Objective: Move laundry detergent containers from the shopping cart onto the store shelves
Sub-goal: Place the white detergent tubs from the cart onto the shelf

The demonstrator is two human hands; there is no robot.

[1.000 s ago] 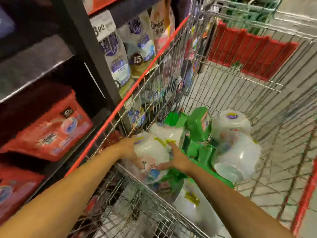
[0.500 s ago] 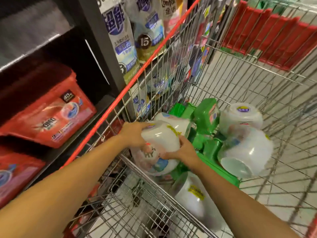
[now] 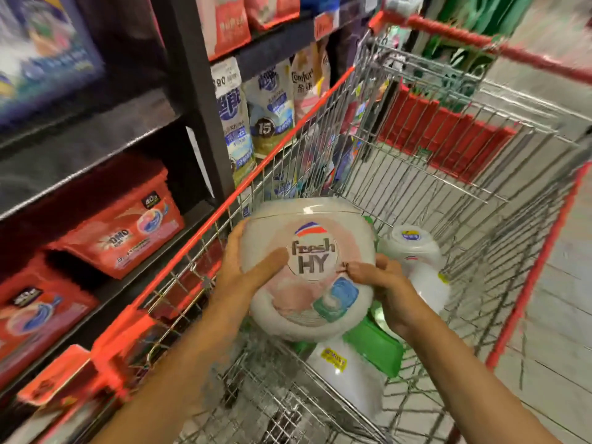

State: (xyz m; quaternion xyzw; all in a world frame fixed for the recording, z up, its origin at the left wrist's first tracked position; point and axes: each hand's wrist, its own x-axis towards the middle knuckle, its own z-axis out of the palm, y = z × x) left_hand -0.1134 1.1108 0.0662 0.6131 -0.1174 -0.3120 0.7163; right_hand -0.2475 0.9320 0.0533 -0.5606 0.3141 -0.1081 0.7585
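Left hand [image 3: 250, 274] fingers [image 3: 272, 262] clasp the left edge of a round white detergent tub [image 3: 307, 225], and right hand [image 3: 384, 296] fingers [image 3: 358, 272] grip its right edge. The tub is held with its label facing up, over the shopping cart [image 3: 256, 177]. At its 3 o'clock lies a second tub [image 3: 413, 251], at 5 o'clock a green box [image 3: 374, 347], and at 6 o'clock a third tub [image 3: 346, 373]. At 9 o'clock red boxes [image 3: 128, 229] sit on the store shelves [image 3: 96, 129]. Pouches [image 3: 272, 113] stand at 12 o'clock.

The tub [image 3: 307, 267] hides most of the green containers [image 3: 374, 347] beneath it.
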